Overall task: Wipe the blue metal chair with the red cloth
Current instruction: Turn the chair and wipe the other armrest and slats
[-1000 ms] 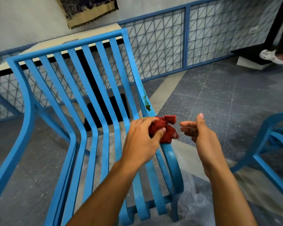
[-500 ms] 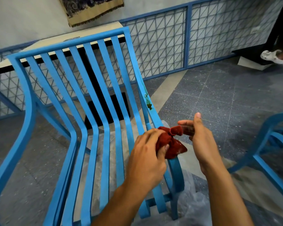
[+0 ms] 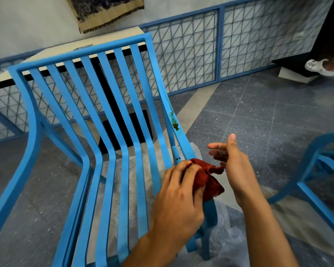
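Observation:
A blue metal chair with long slats fills the left and middle of the view. Its right side rail carries a greenish-brown stain and a few dark spots lower down. My left hand grips a crumpled red cloth and presses it on the right rail at the seat's edge. My right hand hovers just right of the cloth with fingers spread; a loose tip of the cloth reaches its fingers, and I cannot tell whether they pinch it.
A second blue chair stands at the right edge. A blue wire-mesh fence and a table lie behind the chair. Another person's foot in a white shoe is at the far right. Clear plastic lies on the floor below.
My left hand has slid the cloth down the right rail toward me, away from the stain. My right hand stayed alongside, fingers still spread.

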Motion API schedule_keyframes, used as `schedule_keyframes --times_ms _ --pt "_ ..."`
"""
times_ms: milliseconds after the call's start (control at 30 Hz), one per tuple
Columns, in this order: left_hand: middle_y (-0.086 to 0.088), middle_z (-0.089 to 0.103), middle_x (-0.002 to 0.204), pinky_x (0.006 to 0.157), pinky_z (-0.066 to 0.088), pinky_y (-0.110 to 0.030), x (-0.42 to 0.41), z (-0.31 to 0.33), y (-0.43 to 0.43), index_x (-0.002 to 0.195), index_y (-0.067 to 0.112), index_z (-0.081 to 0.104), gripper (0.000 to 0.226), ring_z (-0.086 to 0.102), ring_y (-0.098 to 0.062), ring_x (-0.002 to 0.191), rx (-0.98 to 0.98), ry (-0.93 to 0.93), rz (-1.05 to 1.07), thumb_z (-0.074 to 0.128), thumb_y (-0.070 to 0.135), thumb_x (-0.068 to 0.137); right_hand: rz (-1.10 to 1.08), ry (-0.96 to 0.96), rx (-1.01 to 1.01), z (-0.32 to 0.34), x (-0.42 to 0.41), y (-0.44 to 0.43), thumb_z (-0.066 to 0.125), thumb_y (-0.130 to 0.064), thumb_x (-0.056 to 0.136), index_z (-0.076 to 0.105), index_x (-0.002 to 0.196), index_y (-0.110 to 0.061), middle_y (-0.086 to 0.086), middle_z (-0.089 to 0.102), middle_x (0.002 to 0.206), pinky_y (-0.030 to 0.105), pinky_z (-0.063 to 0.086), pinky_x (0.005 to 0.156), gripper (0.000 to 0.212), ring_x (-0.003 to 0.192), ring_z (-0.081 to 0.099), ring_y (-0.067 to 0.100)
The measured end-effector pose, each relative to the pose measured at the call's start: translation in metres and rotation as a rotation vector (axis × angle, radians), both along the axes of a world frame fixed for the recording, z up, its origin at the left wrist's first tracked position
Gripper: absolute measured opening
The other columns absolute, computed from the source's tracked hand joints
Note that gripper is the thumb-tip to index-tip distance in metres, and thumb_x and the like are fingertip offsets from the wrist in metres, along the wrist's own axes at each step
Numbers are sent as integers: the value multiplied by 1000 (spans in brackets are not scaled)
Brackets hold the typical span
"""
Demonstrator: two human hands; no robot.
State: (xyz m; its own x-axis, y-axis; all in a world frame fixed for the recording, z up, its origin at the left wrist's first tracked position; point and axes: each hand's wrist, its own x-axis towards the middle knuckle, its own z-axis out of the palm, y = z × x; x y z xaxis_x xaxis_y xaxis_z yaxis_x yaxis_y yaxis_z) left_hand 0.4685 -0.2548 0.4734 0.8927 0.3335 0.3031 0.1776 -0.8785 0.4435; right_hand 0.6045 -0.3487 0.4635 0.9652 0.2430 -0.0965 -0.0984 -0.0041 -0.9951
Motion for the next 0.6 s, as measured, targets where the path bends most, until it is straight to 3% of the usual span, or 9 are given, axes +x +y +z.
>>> schedule_keyframes --times_ms 67,167,300,433,600 --pt "16 45 142 111 42 -31 0 1 4 137 37 45 45 39 -9 134 -15 2 -9 58 39 95 15 2 -7 1 0 1 21 -64 100 77 94 -23 2 74 100 31 46 76 70 104 64 19" --pt "20 49 131 107 43 -30 14 9 13 130 41 51 37 43 -4 126 -114 -20 47 60 40 94 23 0 -11 0 0 1 20 -68 98 78 91 -26 -3 76 97 37 48 91 72 104 66 16" --pt "21 54 117 100 44 -27 39 19 21 121 39 58 27 49 -6 115 -193 -17 108 61 38 94 59 -22 -20 2 1 2 17 -66 99 78 92 -26 -9 78 93 29 45 86 73 103 65 10" --pt "14 58 120 98 44 -29 62 20 38 120 35 61 27 52 -12 114 -182 4 152 62 37 93 123 -42 -43 7 12 13 16 -69 97 76 100 -29 -7 75 103 30 45 89 72 108 64 9" --pt "7 60 125 100 42 -34 96 27 61 126 30 60 31 52 -18 118 -176 35 242 61 37 95 191 -26 -39 9 19 29 15 -69 96 73 108 -35 -16 73 98 35 42 104 68 107 61 1"
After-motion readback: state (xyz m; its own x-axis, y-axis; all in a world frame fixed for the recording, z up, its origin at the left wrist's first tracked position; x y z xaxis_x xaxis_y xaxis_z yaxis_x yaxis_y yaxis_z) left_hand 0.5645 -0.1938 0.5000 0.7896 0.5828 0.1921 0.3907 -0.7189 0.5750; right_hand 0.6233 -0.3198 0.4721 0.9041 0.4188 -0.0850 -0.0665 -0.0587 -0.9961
